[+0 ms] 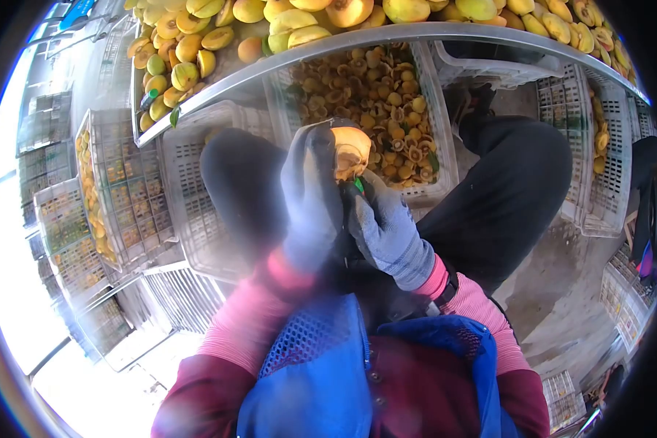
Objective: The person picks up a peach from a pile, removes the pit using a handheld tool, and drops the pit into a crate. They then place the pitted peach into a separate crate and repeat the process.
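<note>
My left hand [310, 193], in a grey glove with dark fingers, is wrapped round a cut orange fruit [351, 152] whose open face points to the right. Against the lower edge of that fruit, my right hand [390, 233], gloved too, is closed on a small tool with a green part [358, 185]. Most of the tool is hidden by the fingers. Both hands are close together above my lap. Just beyond them stands a white crate [445, 157] filled with brown and orange pits and fruit scraps.
A metal-edged table [387, 33] heaped with yellow fruit [292, 25] crosses the top. Crates of fruit [128, 190] stand at the left, more crates [609, 182] at the right. My knees [518, 168] flank the scrap crate. Part of another person [644, 190] shows at the far right.
</note>
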Demonstrator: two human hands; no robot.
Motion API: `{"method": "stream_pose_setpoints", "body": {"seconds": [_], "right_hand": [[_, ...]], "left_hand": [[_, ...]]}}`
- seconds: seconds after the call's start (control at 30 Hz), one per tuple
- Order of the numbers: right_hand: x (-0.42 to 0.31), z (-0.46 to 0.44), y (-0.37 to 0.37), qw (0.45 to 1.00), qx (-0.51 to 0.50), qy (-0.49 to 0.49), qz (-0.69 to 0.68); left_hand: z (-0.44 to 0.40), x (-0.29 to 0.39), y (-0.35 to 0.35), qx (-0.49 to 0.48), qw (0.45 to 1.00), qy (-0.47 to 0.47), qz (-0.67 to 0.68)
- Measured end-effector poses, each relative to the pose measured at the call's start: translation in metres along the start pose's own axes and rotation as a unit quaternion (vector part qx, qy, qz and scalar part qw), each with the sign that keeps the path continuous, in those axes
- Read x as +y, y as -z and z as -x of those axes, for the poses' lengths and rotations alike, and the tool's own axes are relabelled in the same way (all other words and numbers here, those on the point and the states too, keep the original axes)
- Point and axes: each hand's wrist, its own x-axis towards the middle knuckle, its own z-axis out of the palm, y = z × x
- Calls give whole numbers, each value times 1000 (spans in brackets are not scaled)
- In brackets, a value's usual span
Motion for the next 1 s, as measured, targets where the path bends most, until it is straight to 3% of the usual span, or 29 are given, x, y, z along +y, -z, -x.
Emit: {"method": "stream_pose_setpoints", "body": {"seconds": [0.07, 0.13, 0.23, 0.27, 0.37, 0.4, 0.43, 0.47, 0.5, 0.53, 0.6, 0.63, 0.67, 0.8, 0.9, 1.0], "right_hand": [[-7, -1, 3, 989, -36, -107, -96], [-28, -4, 9, 913, -101, -305, -251], [-12, -3, 17, 741, -240, -350, -521], [-11, -4, 19, 657, -272, -378, -593], [6, -3, 11, 449, -335, -333, -759], [12, -5, 8, 414, -359, -299, -781], [9, -5, 11, 436, -364, -276, -776], [3, -6, 17, 457, -368, -254, -769], [0, -8, 24, 476, -375, -233, -760], [2, -7, 30, 526, -310, -234, -757], [0, -9, 34, 817, -185, -290, -464], [-2, -10, 35, 897, -122, -326, -271], [1, -9, 29, 932, -85, -321, -143], [2, 1, 10, 961, -98, -229, -117], [-2, 7, 4, 954, -105, -226, -167], [-9, 12, 2, 927, -116, -249, -256]], "left_hand": [[-5, 1, 3, -35, 999, -23, -26], [-10, 3, 14, -104, 994, -13, -38], [-26, 1, 20, -167, 971, -129, -109], [-25, 3, 19, -185, 978, -79, -52], [-15, -10, 22, -180, 983, -3, -32], [-14, -13, 23, -165, 986, 1, -34], [-13, -16, 24, -150, 988, 6, -36], [-7, -43, 26, -93, 975, -134, -151], [-5, -50, 25, -29, 927, -268, -261], [-5, -53, 35, 7, 881, -300, -365], [-5, -50, 46, -7, 910, -272, -312], [-5, -42, 56, -27, 921, -242, -305], [-6, -34, 59, -38, 932, -214, -290], [-12, -8, 60, -42, 972, -124, -194], [-11, 7, 50, -47, 995, -79, -25], [-9, 7, 41, 0, 997, -74, -19]]}}
